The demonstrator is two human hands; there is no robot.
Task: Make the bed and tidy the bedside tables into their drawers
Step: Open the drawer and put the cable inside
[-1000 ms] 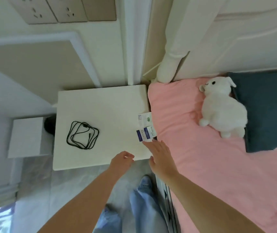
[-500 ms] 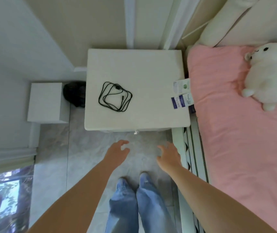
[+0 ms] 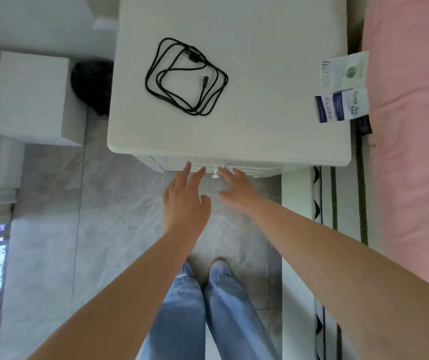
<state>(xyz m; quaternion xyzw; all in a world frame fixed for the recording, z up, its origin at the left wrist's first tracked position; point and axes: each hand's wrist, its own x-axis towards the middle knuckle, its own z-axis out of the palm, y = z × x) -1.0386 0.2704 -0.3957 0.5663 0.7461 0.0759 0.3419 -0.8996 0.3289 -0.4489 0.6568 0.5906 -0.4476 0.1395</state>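
bedside table (image 3: 260, 131) | black cable (image 3: 186, 76), coiled | two packets (image 3: 342, 87), maybe tissues, right edge

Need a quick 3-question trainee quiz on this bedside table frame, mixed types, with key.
1. True or false: the black cable lies coiled on the bedside table.
2. Which hand is nearest the drawer knob? A) left hand B) right hand
3. Fill in: the paper packets sit at the table edge next to the ____ bed.

Key: 1 true; 2 B; 3 pink.
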